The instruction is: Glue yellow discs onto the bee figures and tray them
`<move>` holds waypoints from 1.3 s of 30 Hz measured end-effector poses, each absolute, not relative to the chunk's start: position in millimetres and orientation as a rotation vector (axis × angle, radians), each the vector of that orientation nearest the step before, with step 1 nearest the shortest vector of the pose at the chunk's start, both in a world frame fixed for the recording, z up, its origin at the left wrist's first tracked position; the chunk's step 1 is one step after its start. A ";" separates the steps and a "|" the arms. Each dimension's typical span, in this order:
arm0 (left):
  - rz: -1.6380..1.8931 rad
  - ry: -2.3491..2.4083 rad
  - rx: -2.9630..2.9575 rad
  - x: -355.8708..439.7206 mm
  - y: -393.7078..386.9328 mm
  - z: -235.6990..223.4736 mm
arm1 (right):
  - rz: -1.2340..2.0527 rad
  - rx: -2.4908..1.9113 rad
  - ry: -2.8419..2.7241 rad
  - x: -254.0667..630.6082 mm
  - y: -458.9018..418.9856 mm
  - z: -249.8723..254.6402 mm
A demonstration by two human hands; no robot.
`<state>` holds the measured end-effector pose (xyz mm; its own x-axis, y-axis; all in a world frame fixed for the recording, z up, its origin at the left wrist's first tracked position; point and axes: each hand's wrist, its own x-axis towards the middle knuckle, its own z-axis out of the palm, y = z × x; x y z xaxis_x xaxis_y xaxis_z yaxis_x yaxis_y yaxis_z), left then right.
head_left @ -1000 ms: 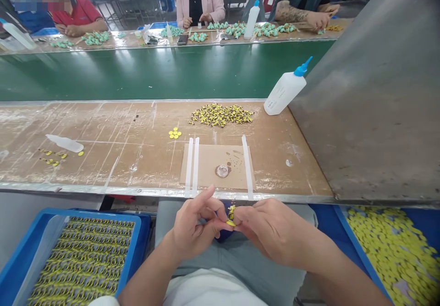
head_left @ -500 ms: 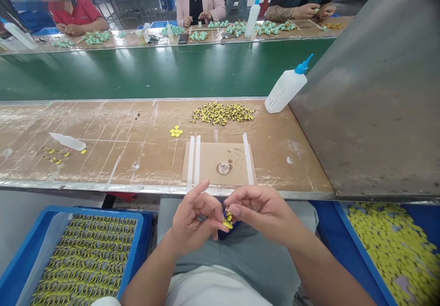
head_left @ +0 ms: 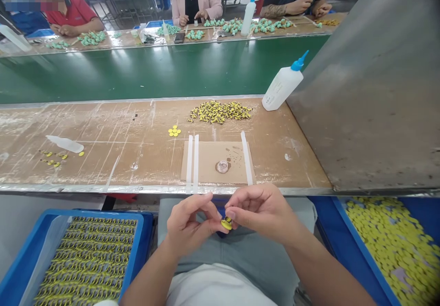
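Observation:
Close above my lap, my left hand and my right hand meet at a small yellow disc piece with a dark-striped part. Thumb and fingers of both hands pinch it, partly hiding it. Ahead on the brown workbench lies a heap of yellow-and-black parts, with a few loose yellow discs to its left. A cardboard sheet with a small glue puddle sits just beyond my hands.
A blue tray of striped yellow parts is at my left, and a blue tray of yellow discs at my right. A glue bottle stands by a metal panel. Co-workers sit across the green belt.
My right hand has come down from above the yellow piece, and its fingertips now press on it. The view has tilted slightly, shifting the bench upward in the picture.

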<state>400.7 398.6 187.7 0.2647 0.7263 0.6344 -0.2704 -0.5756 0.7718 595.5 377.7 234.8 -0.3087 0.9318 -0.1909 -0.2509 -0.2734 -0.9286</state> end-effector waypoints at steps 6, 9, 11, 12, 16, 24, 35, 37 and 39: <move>1.590 0.702 1.550 409.9 385.0 182.3 | 1.521 -1.066 -1.065 591.4 374.6 233.0; 1.604 0.888 1.469 415.4 375.2 181.8 | 1.355 -1.133 -1.111 588.8 374.6 230.9; 1.610 0.959 1.430 418.5 371.0 183.2 | 1.258 -1.158 -1.136 587.0 375.1 230.2; 1.610 0.976 1.424 419.7 369.6 184.0 | 1.216 -1.168 -1.144 586.1 375.4 230.2; 1.590 0.998 1.437 421.4 368.1 184.9 | 1.072 -1.185 -1.169 582.9 375.4 232.7; 1.643 0.987 1.511 416.4 371.0 186.4 | 0.953 -1.097 -1.285 577.9 373.3 238.1; 1.554 0.936 1.551 400.5 369.8 187.0 | 0.949 -1.051 -1.166 565.0 368.6 225.9; 1.547 0.929 1.513 394.7 368.3 185.7 | 0.993 -1.040 -1.136 559.3 368.3 222.8; 1.554 0.933 1.487 387.9 366.6 185.7 | 1.053 -1.034 -1.126 552.1 369.0 220.3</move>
